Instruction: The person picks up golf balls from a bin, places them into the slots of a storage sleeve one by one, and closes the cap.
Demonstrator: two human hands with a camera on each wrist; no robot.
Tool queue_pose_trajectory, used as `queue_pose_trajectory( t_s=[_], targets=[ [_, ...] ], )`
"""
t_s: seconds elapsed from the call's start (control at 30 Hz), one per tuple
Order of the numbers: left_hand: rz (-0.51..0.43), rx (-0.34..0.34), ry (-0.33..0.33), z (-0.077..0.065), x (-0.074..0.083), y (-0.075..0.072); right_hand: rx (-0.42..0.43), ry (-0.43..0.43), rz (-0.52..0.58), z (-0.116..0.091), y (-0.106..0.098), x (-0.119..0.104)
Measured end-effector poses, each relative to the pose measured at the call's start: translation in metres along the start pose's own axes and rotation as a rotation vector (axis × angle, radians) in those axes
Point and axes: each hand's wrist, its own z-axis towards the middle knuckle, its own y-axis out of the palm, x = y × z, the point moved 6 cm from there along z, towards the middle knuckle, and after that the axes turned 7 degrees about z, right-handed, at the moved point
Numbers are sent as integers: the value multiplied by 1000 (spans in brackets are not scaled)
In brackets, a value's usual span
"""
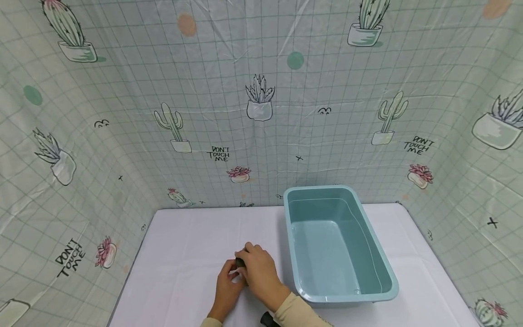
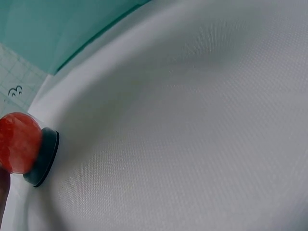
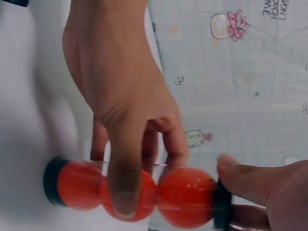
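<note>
A clear tube (image 3: 161, 174) with three orange-red balls and a dark cap at each end stands roughly upright between my hands. In the right wrist view, my left hand (image 1: 227, 290) grips the tube around its middle, thumb across the front. My right hand (image 1: 261, 274) is above it, thumb and fingers pinching the dark upper cap (image 3: 222, 204). The dark lower cap (image 2: 42, 158) is close to the white cloth; whether it touches is unclear. From the head, my hands hide most of the tube.
To the right of my hands sits a blue-green plastic basin (image 1: 382, 254) on the white-covered table (image 1: 180, 254). Another dark-ended object (image 1: 267, 319) lies by my right sleeve, mostly hidden. Cactus-print curtain (image 1: 229, 91) surrounds the table at the back and sides.
</note>
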Motion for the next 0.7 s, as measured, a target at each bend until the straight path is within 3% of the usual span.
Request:
queue_pose_trajectory(
  t_s=[0.27,0.7],
  targets=[
    [-13,5,11,-1,0,0,46,31,109,-2,1,6],
    [-35,7,20,0,1,-1,20,5,11,4,0,2]
  ],
)
